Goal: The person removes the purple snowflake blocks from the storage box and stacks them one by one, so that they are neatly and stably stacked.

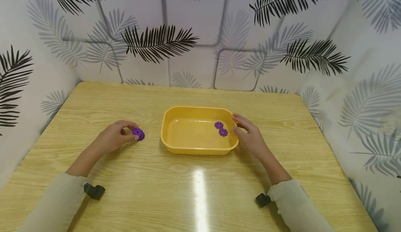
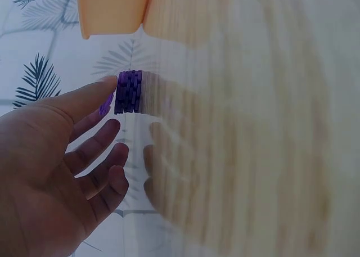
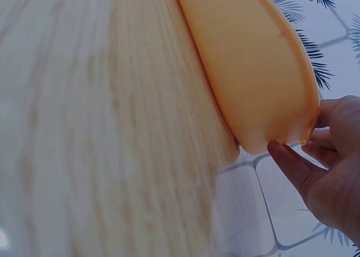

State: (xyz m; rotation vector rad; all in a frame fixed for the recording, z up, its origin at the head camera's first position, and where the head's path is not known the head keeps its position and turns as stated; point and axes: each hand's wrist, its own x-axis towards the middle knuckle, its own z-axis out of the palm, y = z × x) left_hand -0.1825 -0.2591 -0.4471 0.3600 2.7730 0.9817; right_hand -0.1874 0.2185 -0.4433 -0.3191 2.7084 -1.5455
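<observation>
My left hand (image 1: 117, 137) pinches a thin purple notched disc (image 2: 105, 105) between thumb and fingers. The disc is tilted against the top of a short stack of like discs (image 2: 129, 92) on the table, left of a yellow plastic basin (image 1: 194, 151). The other fingers of that hand are loosely bent. My right hand (image 1: 250, 134) holds the basin's right end, fingers at the rim and thumb (image 3: 289, 158) against the outer wall. Inside the basin, toward its right end, lie two purple notched discs (image 1: 219, 125), edge to edge.
The wood-grain table (image 1: 150, 186) ends at a wall (image 1: 200, 65) covered in leaf-patterned sheeting, which also rises at both sides. A small black device (image 1: 95, 191) sits at the left cuff and another (image 1: 263, 200) at the right cuff.
</observation>
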